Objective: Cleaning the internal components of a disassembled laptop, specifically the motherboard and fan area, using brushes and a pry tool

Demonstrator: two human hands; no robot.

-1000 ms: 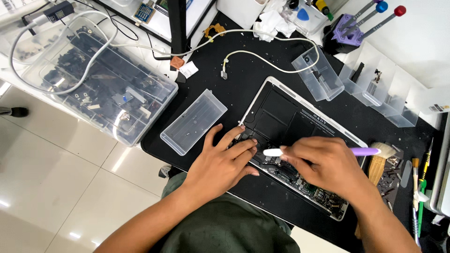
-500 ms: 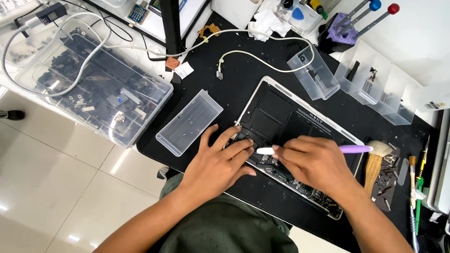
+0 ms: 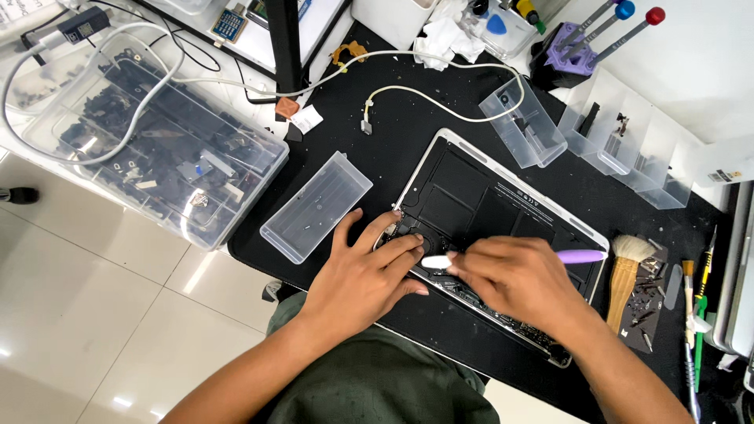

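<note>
An opened laptop lies bottom-up on a black mat, its dark batteries and boards exposed. My left hand rests flat on its near left corner, fingers spread over the inner parts. My right hand grips a purple-handled tool with a white tip, held level across the laptop. The white tip sits just beside my left fingertips.
An empty clear lid lies left of the laptop. A big clear box of dark parts stands at far left, a white cable behind. Small clear bins, screwdrivers in a purple stand and a brush are at right.
Both hands stay on the laptop in nearly the same pose. The view has shifted a little; the tool tip sits slightly closer to my left fingers.
</note>
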